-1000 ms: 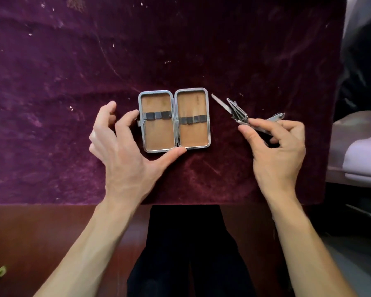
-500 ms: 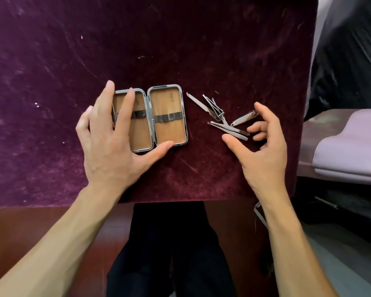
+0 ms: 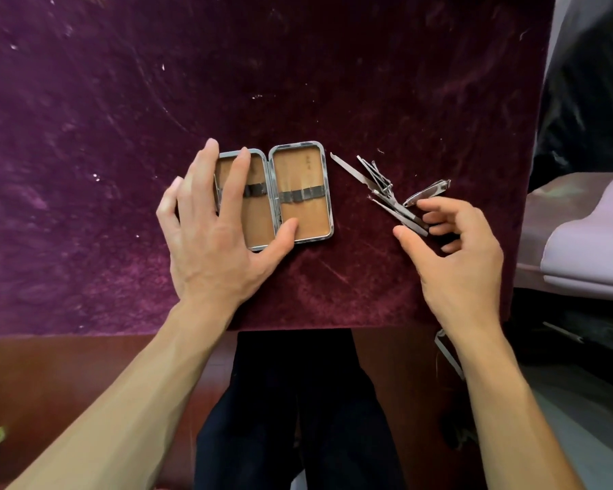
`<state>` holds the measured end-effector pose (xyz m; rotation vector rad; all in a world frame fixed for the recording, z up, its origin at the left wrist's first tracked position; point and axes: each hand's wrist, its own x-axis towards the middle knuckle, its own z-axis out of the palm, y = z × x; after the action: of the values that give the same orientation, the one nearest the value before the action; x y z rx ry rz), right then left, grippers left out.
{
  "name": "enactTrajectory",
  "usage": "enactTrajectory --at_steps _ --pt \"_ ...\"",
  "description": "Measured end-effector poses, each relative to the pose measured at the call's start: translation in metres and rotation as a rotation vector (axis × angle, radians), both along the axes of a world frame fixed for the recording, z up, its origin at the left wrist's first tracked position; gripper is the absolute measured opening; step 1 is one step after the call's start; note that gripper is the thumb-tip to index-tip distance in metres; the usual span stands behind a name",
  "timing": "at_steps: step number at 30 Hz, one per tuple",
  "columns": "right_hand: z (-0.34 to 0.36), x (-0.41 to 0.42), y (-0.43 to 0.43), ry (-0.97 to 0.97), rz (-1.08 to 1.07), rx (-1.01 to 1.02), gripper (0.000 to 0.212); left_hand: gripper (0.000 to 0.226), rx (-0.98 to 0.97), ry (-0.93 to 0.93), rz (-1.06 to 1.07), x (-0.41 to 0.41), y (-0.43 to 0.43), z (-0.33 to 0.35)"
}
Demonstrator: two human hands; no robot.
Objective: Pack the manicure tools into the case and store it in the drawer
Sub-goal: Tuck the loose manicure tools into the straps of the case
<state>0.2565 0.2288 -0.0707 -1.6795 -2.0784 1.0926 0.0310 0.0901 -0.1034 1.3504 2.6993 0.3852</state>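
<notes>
Head view shows a purple velvet surface (image 3: pixel 121 171) carrying the open case (image 3: pixel 299 192), the left hand (image 3: pixel 213 238) spread flat on its left half, the right hand (image 3: pixel 453 256) loosely open beside it, fingertips touching the loose manicure tools (image 3: pixel 386 192).

A surface (image 3: pixel 85 366) of dark reddish wood shows along the lower part of the frame, covered above by a purple velvet cloth (image 3: pixel 121 136) flecked with white specks. At the centre of the cloth lies an open metal-rimmed case (image 3: pixel 301 171) with tan lining and dark elastic bands. Right of centre, a small heap of metal manicure tools (image 3: pixel 386 192) rests on the cloth, apart from the case.
</notes>
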Motion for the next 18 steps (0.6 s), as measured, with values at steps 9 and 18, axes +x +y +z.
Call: enactTrajectory --at_steps 9,18 --pt "0.0 -0.013 -0.004 0.019 -0.044 -0.048 0.026 0.088 -0.012 0.003 0.011 0.001 0.001 0.001" --pt "0.003 -0.014 -0.005 0.024 -0.009 -0.066 0.02 0.088 -0.018 -0.004 0.021 0.002 0.002 0.0"
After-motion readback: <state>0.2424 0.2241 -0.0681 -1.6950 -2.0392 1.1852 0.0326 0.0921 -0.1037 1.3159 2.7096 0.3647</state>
